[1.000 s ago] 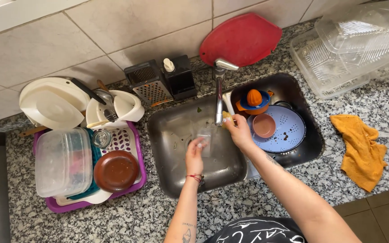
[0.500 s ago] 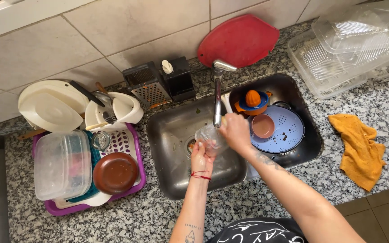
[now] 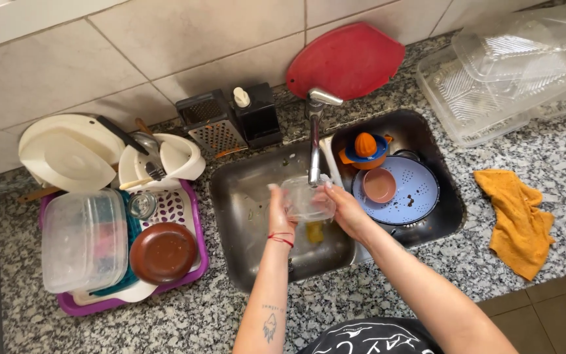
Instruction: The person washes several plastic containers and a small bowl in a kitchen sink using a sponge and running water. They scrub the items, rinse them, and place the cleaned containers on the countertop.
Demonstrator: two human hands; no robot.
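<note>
Under the faucet (image 3: 314,141), over the left sink basin (image 3: 250,216), both hands hold a clear plastic container (image 3: 306,198) between them. Left hand (image 3: 280,213): fingers curled against the container's left side, palm toward it, red string bracelet (image 3: 280,239) at the wrist. Right hand (image 3: 345,210): fingers wrapped around the container's right side and rim, closed on it. Container sits directly below the spout, held above the basin floor; whether water is running cannot be told. Just below the hands, a yellow sponge (image 3: 314,232) lies in the basin. Right of the right hand, the second basin holds a blue colander (image 3: 414,196), a small pink bowl (image 3: 380,185) on it, and an orange juicer (image 3: 365,147) behind. Farther right, a yellow cloth (image 3: 519,219) on the granite counter (image 3: 217,314). Left of the left hand, well apart, a purple dish rack (image 3: 188,275) carries a brown bowl (image 3: 163,252) and a clear lidded tub (image 3: 83,239).
</note>
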